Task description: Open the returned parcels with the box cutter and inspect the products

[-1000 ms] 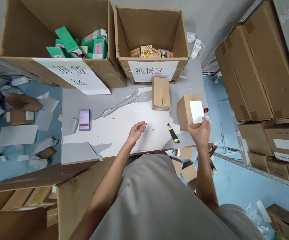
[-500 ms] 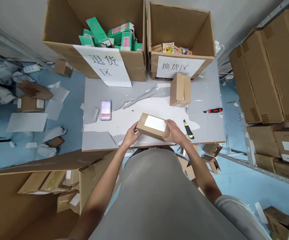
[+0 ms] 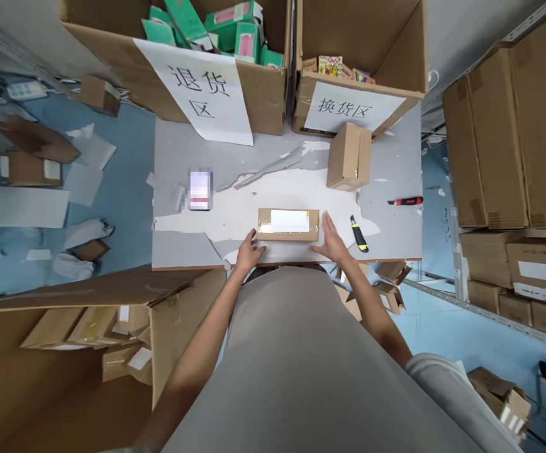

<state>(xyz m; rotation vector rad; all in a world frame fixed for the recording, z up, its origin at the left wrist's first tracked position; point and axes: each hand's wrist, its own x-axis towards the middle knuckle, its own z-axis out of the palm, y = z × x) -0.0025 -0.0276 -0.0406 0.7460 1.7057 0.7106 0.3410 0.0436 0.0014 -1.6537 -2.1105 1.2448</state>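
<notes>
A flat brown cardboard box [image 3: 264,225] with a white label on top lies on the worktable [image 3: 178,248], near its front edge. At the box's left end is my left hand [image 3: 249,253], thumb and fingers apart. My right hand [image 3: 331,241] stands just off the right end, fingers stretched out and thumb spread. Neither hand grips the box. Right of my right hand lies a yellow and black box cutter [image 3: 358,234]. Behind it a taller closed carton [image 3: 349,157] rests on the table.
Two large open cartons stand at the back: the left one [image 3: 268,94] holds green boxes, the right one [image 3: 414,104] small colourful packs. A red box cutter [image 3: 406,201] lies at the right. Left is a blurred-out item [image 3: 200,189]. A big carton [image 3: 173,314] with parcels stands lower left.
The labelled box, tilted and held between both hands before, now lies flat and straight on the table. Both hands have let go and opened at its ends. The camera view has shifted.
</notes>
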